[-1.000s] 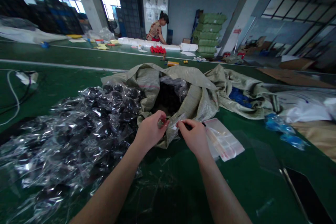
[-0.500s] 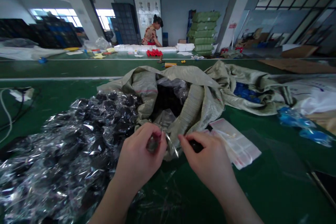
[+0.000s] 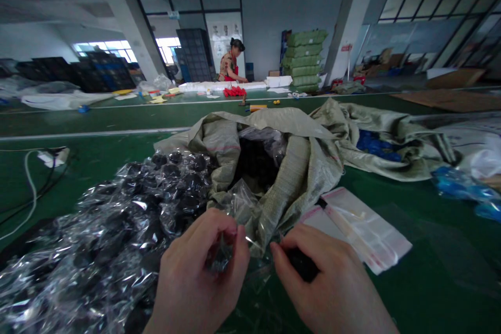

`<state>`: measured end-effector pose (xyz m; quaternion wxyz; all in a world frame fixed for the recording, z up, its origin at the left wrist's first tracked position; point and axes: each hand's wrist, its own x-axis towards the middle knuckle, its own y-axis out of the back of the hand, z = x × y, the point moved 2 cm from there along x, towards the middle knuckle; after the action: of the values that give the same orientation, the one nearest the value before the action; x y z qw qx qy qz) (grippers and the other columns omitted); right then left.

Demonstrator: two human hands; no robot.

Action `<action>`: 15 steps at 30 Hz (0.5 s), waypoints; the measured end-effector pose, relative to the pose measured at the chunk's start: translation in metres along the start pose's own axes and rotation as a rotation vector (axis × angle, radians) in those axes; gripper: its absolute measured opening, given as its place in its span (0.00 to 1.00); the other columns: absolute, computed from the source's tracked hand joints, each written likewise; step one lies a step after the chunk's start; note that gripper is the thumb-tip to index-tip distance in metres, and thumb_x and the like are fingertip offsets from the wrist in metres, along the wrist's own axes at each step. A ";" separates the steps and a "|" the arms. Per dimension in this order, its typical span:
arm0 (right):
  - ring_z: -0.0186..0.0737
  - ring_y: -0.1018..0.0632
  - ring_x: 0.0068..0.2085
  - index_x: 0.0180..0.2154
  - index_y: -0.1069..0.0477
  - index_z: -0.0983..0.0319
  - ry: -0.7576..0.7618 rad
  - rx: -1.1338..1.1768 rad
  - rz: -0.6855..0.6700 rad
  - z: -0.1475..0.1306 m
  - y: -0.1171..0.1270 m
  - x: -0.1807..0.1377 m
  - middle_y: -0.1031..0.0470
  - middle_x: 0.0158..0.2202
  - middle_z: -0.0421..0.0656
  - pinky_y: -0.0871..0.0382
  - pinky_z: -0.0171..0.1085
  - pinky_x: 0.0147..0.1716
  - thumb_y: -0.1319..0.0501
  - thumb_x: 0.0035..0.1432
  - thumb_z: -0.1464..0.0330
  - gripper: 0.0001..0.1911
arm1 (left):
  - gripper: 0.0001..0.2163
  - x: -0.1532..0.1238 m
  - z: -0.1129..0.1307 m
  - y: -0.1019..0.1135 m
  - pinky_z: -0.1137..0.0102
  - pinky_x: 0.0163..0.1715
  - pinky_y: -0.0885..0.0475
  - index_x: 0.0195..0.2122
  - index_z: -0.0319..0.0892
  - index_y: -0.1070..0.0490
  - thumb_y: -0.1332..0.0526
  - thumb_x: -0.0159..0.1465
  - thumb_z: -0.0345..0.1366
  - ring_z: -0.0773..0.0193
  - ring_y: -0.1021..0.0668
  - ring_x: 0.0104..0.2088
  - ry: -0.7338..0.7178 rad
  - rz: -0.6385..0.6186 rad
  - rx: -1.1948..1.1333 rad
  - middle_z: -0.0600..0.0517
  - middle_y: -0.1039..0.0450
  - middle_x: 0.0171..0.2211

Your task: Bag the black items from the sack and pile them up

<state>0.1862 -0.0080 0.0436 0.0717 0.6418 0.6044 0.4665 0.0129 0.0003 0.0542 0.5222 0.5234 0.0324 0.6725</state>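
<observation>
My left hand (image 3: 199,271) is closed in a pinch on a small clear plastic bag (image 3: 222,254), part of which is hidden inside the fingers. Close by, my right hand (image 3: 336,276) curls around a small black rounded item (image 3: 302,265), with thumb and forefinger pinched at the front. A gap separates the two hands. Beyond them, an open woven sack (image 3: 293,177) with rolled edges shows dark contents. On the left lies a large heap of black rounded items in clear bags (image 3: 133,229). Flat clear bags (image 3: 368,229) with pinkish strips rest beside my right hand.
A second woven sack (image 3: 410,159) at the right holds blue wrapped items (image 3: 378,146). Blue pieces in clear film (image 3: 462,185) lie nearby. A power strip with cables (image 3: 54,157) sits at the left. Across the green tables (image 3: 117,124), a person (image 3: 231,62) works near stacked green bales (image 3: 305,60).
Both hands appear lower in view, and the scene has shifted down and slightly right as the camera tilted. The hands keep their pinches. More of the black item shows in my right hand.
</observation>
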 end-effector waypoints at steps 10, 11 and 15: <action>0.42 0.23 0.28 0.24 0.30 0.59 -0.211 -0.164 -0.157 0.034 -0.035 0.016 0.23 0.25 0.44 0.38 0.38 0.28 0.36 0.57 0.62 0.12 | 0.06 0.011 -0.040 -0.051 0.71 0.29 0.36 0.26 0.43 0.36 0.43 0.61 0.34 0.66 0.29 0.25 0.153 -0.125 0.226 0.54 0.30 0.25; 0.42 0.23 0.29 0.25 0.30 0.59 -0.226 -0.142 -0.152 0.035 -0.034 0.016 0.23 0.26 0.44 0.38 0.38 0.28 0.36 0.57 0.61 0.12 | 0.06 0.011 -0.041 -0.054 0.71 0.29 0.36 0.27 0.43 0.36 0.43 0.61 0.35 0.65 0.28 0.26 0.175 -0.144 0.238 0.53 0.29 0.26; 0.43 0.23 0.36 0.39 0.34 0.59 -0.289 0.169 -0.085 0.034 -0.024 0.013 0.24 0.34 0.44 0.32 0.39 0.35 0.37 0.56 0.58 0.14 | 0.06 0.010 -0.044 -0.060 0.70 0.30 0.37 0.29 0.43 0.33 0.43 0.62 0.36 0.63 0.26 0.29 0.201 -0.198 0.281 0.51 0.27 0.28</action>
<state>0.1908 0.0250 0.0155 0.1232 0.6799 0.6514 0.3134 0.0216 0.0571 0.0053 0.5017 0.5155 0.2295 0.6556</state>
